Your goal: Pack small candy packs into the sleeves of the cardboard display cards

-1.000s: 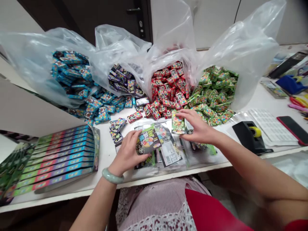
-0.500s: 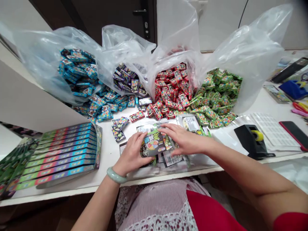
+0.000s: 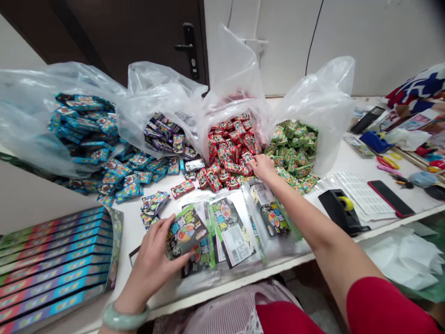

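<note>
My left hand grips a dark printed packet with colourful lettering and a green edge, thumb in front and fingers behind. Beneath and beside it lie more flat, dark printed packets in clear plastic, overlapping near the table's front edge. At the pile of small red boxes, my right hand reaches in with thumb and forefinger apart. Its other fingers are partly hidden. Next to that hand, small green boxes spill from a clear bag. A single red box lies apart, left of the red pile.
Blue boxes and purple boxes spill from clear bags to the left. A display tray of multicoloured boxes stands at front left. At right are a black tape dispenser, a phone and scissors.
My right hand has left the printed packets and moved up to the red boxes. The left hand keeps the packet, now held farther left in view. The camera view has shifted.
</note>
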The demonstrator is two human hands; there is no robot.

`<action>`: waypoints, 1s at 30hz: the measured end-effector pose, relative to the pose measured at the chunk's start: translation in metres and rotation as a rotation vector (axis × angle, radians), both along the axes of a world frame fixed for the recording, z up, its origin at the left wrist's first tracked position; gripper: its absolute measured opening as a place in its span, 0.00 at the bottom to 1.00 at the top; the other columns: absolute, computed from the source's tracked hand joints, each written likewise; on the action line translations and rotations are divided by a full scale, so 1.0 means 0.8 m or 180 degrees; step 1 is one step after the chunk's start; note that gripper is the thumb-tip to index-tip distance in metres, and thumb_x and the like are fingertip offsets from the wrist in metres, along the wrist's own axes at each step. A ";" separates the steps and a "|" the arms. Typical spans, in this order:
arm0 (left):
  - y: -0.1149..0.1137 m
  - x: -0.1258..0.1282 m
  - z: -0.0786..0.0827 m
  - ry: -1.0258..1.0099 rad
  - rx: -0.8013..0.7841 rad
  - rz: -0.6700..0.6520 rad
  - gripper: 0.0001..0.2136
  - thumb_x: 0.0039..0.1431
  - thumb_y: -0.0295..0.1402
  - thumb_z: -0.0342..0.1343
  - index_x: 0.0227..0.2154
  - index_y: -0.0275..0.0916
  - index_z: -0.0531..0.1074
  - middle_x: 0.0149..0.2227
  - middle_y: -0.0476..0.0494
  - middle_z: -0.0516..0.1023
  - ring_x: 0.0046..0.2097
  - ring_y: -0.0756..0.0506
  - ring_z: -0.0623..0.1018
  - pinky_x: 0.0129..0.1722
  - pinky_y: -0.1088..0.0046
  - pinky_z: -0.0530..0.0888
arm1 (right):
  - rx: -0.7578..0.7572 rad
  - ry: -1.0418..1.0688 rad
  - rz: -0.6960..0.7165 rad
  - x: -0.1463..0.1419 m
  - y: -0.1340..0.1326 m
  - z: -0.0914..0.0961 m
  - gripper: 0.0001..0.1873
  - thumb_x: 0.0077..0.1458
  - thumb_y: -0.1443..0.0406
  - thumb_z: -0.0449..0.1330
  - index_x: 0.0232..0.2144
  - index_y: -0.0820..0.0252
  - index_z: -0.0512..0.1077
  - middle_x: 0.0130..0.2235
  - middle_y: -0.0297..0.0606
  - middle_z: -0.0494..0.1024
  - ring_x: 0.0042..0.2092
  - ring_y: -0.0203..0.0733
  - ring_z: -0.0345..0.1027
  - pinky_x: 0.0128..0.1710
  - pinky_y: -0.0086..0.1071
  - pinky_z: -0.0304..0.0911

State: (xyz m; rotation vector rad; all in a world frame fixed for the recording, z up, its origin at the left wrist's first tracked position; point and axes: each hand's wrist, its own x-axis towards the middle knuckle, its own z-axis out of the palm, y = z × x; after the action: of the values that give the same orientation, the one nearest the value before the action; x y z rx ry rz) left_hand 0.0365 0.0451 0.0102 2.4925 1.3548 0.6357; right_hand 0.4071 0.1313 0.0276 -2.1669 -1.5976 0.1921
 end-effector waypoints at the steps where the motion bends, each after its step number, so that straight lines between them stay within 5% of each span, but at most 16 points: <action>1: 0.000 -0.005 -0.003 0.0009 0.0001 0.0025 0.39 0.49 0.50 0.59 0.61 0.42 0.51 0.54 0.37 0.62 0.55 0.34 0.66 0.55 0.51 0.67 | -0.0018 -0.0096 -0.0151 0.012 0.014 -0.003 0.19 0.57 0.60 0.57 0.43 0.70 0.74 0.49 0.58 0.72 0.54 0.58 0.60 0.54 0.49 0.51; 4: 0.001 -0.010 -0.013 -0.0031 -0.0050 0.0105 0.39 0.50 0.51 0.58 0.62 0.44 0.51 0.54 0.37 0.62 0.55 0.34 0.66 0.55 0.50 0.67 | -0.0002 -0.0192 -0.0322 0.026 0.037 -0.016 0.18 0.51 0.60 0.62 0.37 0.73 0.75 0.49 0.63 0.70 0.55 0.63 0.56 0.54 0.54 0.47; 9: 0.004 -0.011 -0.019 -0.0092 -0.0164 0.0119 0.39 0.50 0.51 0.59 0.61 0.45 0.50 0.54 0.37 0.61 0.56 0.33 0.66 0.55 0.48 0.67 | 0.0102 0.0135 -0.0071 0.029 0.033 -0.028 0.15 0.52 0.59 0.60 0.38 0.64 0.73 0.44 0.49 0.74 0.49 0.51 0.62 0.51 0.46 0.54; 17: 0.005 -0.011 -0.017 -0.0159 -0.0152 0.0119 0.38 0.51 0.51 0.58 0.61 0.44 0.51 0.53 0.36 0.62 0.55 0.32 0.67 0.54 0.47 0.67 | 0.0004 0.1226 0.0892 0.038 -0.052 -0.011 0.20 0.56 0.58 0.53 0.46 0.62 0.72 0.37 0.37 0.77 0.34 0.37 0.68 0.36 0.32 0.64; 20: 0.001 -0.001 -0.011 -0.0108 -0.0231 -0.0006 0.38 0.50 0.51 0.58 0.61 0.43 0.52 0.53 0.37 0.62 0.55 0.33 0.67 0.55 0.50 0.67 | -0.0478 0.1507 0.1585 0.041 -0.071 0.008 0.20 0.58 0.57 0.52 0.48 0.61 0.72 0.35 0.36 0.77 0.31 0.35 0.67 0.33 0.30 0.63; 24: -0.003 0.006 -0.004 -0.0049 -0.0229 -0.0058 0.39 0.49 0.51 0.59 0.60 0.42 0.52 0.54 0.37 0.61 0.56 0.34 0.66 0.56 0.51 0.66 | -0.1443 0.0879 0.2501 0.042 -0.068 0.022 0.12 0.55 0.62 0.57 0.38 0.61 0.77 0.36 0.38 0.78 0.36 0.38 0.70 0.39 0.32 0.64; 27: -0.006 0.003 -0.005 -0.0019 -0.0255 -0.0094 0.39 0.49 0.51 0.59 0.61 0.42 0.52 0.53 0.37 0.62 0.55 0.34 0.67 0.56 0.51 0.66 | -0.1176 0.0199 0.2137 0.037 -0.074 0.017 0.14 0.54 0.64 0.59 0.43 0.62 0.75 0.45 0.45 0.76 0.47 0.46 0.68 0.49 0.39 0.61; 30: -0.009 -0.003 -0.010 -0.0014 -0.0265 -0.0081 0.39 0.50 0.50 0.59 0.61 0.43 0.52 0.53 0.37 0.62 0.56 0.34 0.67 0.56 0.51 0.66 | -0.0849 -0.0403 0.1545 0.033 -0.105 0.003 0.26 0.52 0.56 0.62 0.51 0.62 0.69 0.52 0.51 0.71 0.54 0.55 0.63 0.53 0.49 0.57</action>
State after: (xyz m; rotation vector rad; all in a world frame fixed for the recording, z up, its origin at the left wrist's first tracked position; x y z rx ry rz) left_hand 0.0343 0.0381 0.0022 2.4372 1.3178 0.5671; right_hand 0.4335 0.0477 0.0298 -1.9638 -2.2666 0.4441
